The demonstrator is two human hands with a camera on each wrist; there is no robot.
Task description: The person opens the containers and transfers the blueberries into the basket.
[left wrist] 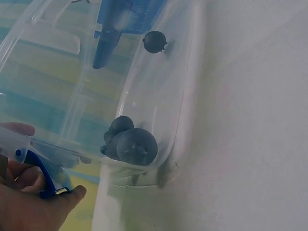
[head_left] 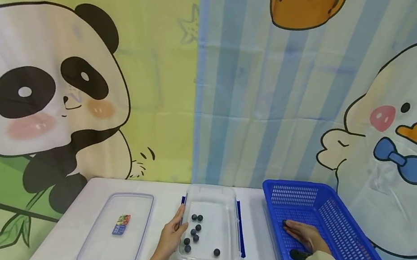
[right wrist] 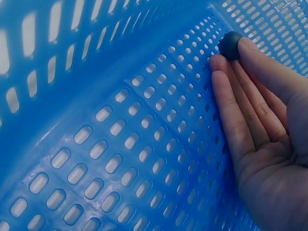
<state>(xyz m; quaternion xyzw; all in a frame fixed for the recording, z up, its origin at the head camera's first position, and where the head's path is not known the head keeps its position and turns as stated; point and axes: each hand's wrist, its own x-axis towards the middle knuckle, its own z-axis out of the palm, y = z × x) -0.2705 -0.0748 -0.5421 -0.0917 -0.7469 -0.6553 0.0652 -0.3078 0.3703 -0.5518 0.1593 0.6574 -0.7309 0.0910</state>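
Note:
My left hand [head_left: 170, 235] grips the left side of a clear plastic box [head_left: 220, 220], at its blue latch [left wrist: 44, 173]. Several dark round blueberries [head_left: 198, 227] lie along the box's left half, and a single blueberry [head_left: 217, 252] sits near its front right corner. Over at the right, my right hand [head_left: 308, 236] is inside a blue perforated basket [head_left: 344, 256]. Between thumb and fingertips it pinches one blueberry [right wrist: 230, 45], held close over the basket's floor.
On the white table [head_left: 73, 222], a clear lid [head_left: 132, 250] with a colourful label [head_left: 121, 224] lies flat left of the box. A second blue latch [head_left: 240, 229] hangs out on the box's right side. Behind the table is a printed curtain [head_left: 230, 120].

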